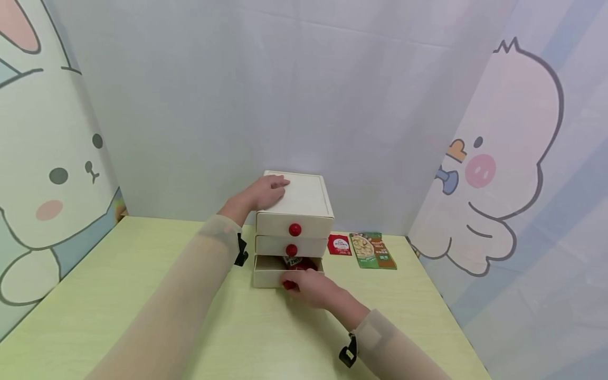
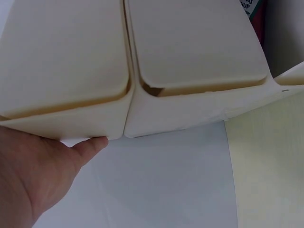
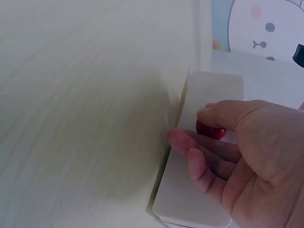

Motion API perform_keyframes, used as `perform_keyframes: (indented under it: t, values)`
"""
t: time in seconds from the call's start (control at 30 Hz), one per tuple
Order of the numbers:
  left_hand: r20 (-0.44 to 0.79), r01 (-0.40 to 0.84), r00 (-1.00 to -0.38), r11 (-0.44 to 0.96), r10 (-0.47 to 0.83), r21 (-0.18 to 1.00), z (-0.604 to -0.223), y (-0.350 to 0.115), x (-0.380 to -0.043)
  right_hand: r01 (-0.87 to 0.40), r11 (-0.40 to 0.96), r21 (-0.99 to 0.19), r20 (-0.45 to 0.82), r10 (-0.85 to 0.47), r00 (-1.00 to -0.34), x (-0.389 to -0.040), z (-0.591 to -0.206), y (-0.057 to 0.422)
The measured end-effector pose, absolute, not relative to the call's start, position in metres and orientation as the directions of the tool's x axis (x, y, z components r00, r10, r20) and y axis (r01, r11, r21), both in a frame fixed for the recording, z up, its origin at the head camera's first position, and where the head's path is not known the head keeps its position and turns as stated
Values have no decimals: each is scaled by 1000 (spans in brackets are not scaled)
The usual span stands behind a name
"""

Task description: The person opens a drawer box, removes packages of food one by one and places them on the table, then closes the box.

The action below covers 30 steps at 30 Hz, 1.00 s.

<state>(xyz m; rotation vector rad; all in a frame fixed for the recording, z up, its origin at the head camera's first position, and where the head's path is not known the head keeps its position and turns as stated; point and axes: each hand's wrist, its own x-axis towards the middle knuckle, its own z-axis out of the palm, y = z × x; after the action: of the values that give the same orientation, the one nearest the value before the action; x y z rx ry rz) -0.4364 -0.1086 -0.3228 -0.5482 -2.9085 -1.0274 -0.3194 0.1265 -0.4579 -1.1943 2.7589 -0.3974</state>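
Observation:
A white cabinet (image 1: 304, 192) of three stacked drawers, each with a round red knob, stands on the table. My left hand (image 1: 266, 192) rests on its top at the left edge, and in the left wrist view the thumb (image 2: 90, 148) lies along the side wall. The bottom drawer (image 1: 267, 279) is pulled part way out, with a dark red packet (image 1: 307, 263) with white lettering inside. Thumb and fingers of my right hand (image 1: 314, 288) pinch that drawer's red knob (image 3: 211, 130). The upper two drawers are closed.
A small red packet (image 1: 340, 245) and a green and brown food pouch (image 1: 372, 250) lie on the pale yellow table (image 1: 399, 316), right of the cabinet. Behind hangs a grey-white curtain (image 1: 190, 105); cartoon-printed curtains flank both sides.

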Motion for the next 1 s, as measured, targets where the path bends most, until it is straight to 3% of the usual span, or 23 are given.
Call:
perform_keyframes:
  t: [0.4, 1.0]
  values:
    - [120, 325, -939, 723, 321, 610, -321, -108, -434, -737, 615, -280, 20, -764, -645, -304, -456, 131]
    - [124, 320, -941, 713, 315, 624, -321, -108, -433, -724, 632, -279, 25, -748, -663, -299, -460, 133]
